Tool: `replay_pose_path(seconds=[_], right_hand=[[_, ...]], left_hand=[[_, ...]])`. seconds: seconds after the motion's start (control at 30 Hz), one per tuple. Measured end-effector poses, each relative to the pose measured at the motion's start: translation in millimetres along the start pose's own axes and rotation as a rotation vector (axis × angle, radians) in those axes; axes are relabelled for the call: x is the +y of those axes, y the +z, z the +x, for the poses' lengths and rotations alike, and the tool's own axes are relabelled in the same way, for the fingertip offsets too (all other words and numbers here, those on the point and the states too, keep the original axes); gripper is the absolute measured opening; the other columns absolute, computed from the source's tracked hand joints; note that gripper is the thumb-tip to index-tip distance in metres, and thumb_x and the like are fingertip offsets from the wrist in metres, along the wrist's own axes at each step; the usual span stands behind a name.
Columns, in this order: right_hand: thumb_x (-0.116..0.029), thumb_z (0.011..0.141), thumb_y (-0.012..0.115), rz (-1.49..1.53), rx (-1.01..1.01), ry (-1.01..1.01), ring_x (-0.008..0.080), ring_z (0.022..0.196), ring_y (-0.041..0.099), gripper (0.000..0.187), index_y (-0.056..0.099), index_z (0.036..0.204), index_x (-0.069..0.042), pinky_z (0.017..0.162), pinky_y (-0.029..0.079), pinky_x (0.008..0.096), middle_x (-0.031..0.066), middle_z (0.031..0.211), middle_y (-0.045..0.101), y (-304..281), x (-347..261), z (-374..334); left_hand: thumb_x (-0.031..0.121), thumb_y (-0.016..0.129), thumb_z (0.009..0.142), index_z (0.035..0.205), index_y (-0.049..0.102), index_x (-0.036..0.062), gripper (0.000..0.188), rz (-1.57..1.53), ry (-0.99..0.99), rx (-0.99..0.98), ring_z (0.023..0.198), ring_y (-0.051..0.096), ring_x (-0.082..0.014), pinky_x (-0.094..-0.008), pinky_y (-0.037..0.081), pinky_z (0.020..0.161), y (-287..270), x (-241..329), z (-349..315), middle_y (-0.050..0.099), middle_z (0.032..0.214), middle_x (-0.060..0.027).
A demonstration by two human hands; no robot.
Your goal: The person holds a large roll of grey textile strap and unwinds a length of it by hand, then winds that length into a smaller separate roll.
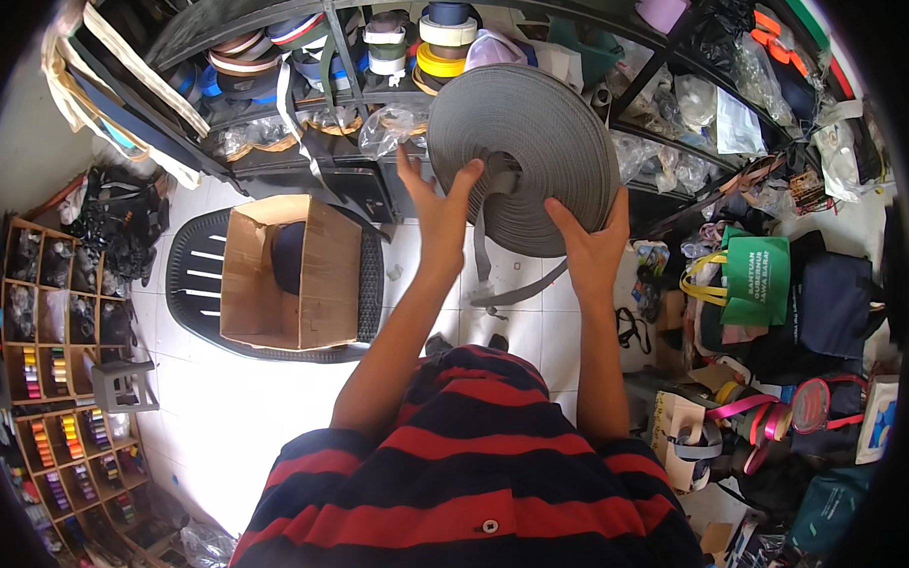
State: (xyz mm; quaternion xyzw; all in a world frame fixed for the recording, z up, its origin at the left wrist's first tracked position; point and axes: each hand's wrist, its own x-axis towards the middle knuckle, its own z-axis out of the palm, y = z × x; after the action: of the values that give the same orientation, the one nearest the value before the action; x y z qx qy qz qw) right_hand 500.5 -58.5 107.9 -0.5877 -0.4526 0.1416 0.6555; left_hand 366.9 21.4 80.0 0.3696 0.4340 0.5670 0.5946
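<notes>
As arms (401,338) extend forward, left hand (440,206) and right hand (596,254), spread wide, clasp a grey roll (559,130).

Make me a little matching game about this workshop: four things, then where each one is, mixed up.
Things:
1. Roll of grey strap
2. Cardboard box
3. Green bag
4. Thread spools

Places:
A. Among the clutter at the right
B. On the black chair
C. At the far left, in many colours
D. Between the left hand and right hand

Pairs: 1-D, 2-B, 3-A, 4-C
</notes>
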Motion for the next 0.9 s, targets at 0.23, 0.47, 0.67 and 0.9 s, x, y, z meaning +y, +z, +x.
replay_pose_path(seconds=[0.23, 0.47, 0.67, 0.9], right_hand=[[-0.010, 0.071, 0.078, -0.144, -0.149, -0.009, 0.0193, 0.081, 0.064, 0.041, 0.050, 0.098, 0.003, 0.072, 0.049, 0.0321, 0.0175, 0.087, 0.066, -13.0, -10.3, 13.6], [-0.016, 0.071, 0.077, -0.447, -0.412, -0.185, 0.0360, 0.076, 0.066, 0.044, 0.049, 0.100, 0.001, 0.067, 0.048, 0.0375, 0.0229, 0.080, 0.062, -21.0, -32.7, 48.2], [-0.019, 0.070, 0.077, -0.576, -0.471, -0.282, 0.0379, 0.078, 0.064, 0.050, 0.050, 0.108, 0.000, 0.069, 0.048, 0.0383, 0.0217, 0.082, 0.063, -22.3, -52.9, 71.1], [-0.019, 0.067, 0.079, -0.487, -0.444, -0.294, 0.0367, 0.076, 0.064, 0.050, 0.053, 0.105, -0.002, 0.067, 0.048, 0.0380, 0.0199, 0.081, 0.064, -28.1, -61.8, 87.1]], left_hand=[[0.020, 0.084, 0.056, 0.140, 0.032, 0.0112, 0.099, 0.857, 1.086, -0.335, 0.133, 0.027, -0.0393, -0.0523, 0.022, 0.109, -5.8, 70.2, 35.1, 0.027, 0.143, -0.0210], [0.025, 0.085, 0.050, 0.129, 0.049, 0.0247, 0.087, 1.180, 1.356, -0.628, 0.128, 0.034, -0.0353, -0.0609, 0.019, 0.108, 18.9, 94.3, 33.7, 0.039, 0.137, -0.0106], [0.025, 0.083, 0.053, 0.130, 0.049, 0.0262, 0.084, 1.235, 1.386, -0.671, 0.112, 0.045, -0.0309, -0.0465, 0.036, 0.096, 35.3, 94.8, 32.0, 0.045, 0.129, -0.0078], [0.017, 0.084, 0.049, 0.132, 0.047, 0.0293, 0.092, 1.250, 1.494, -0.550, 0.108, 0.045, -0.0327, -0.0424, 0.039, 0.090, 49.0, 102.5, 36.9, 0.046, 0.125, -0.0089]])
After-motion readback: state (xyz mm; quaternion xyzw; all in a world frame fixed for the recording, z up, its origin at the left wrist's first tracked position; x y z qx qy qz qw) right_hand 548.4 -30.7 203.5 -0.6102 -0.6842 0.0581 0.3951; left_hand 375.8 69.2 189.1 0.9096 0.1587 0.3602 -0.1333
